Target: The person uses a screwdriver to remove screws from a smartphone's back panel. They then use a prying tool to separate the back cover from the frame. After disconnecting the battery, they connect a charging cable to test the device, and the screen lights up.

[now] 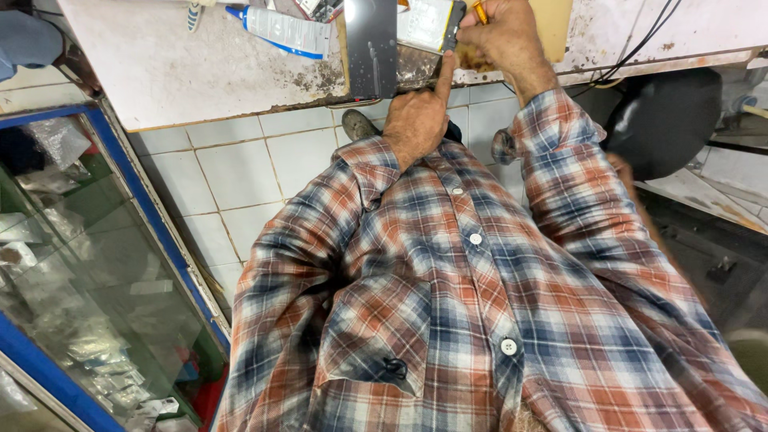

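My left hand (pixel 418 112) rests at the workbench's near edge, its index finger stretched up against the side of an opened phone (pixel 428 24) with a pale battery showing. My right hand (pixel 500 32) is closed around a small tool with an orange handle (pixel 480 11), held over the phone's right edge. A dark flat phone screen panel (pixel 370 48) lies just left of the phone. Both arms wear a red, blue and white plaid shirt.
A white and blue glue tube (pixel 284 30) lies on the worn white workbench (pixel 200 72). A blue-framed glass display case (pixel 88 280) with small packets stands at left. White tiled floor (pixel 240 176) below. Black cables (pixel 640 44) and a dark round seat (pixel 664 120) at right.
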